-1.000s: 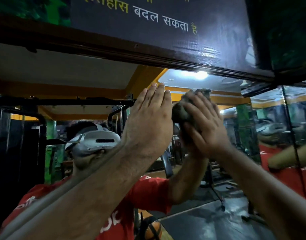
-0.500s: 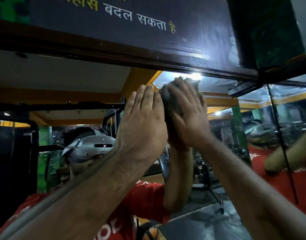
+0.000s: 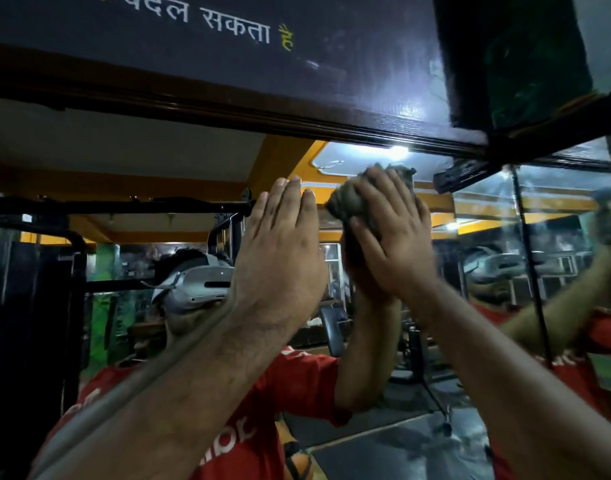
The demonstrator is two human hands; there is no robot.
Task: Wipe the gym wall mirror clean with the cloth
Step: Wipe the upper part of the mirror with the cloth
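The right hand (image 3: 394,244) presses a bunched grey cloth (image 3: 352,202) against the wall mirror (image 3: 124,161) (near its top frame); the left hand (image 3: 283,251) lies flat on the glass, fingers straight, grasping nothing.

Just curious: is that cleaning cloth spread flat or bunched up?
Bunched up: the cloth bulges in a wad under the right hand.
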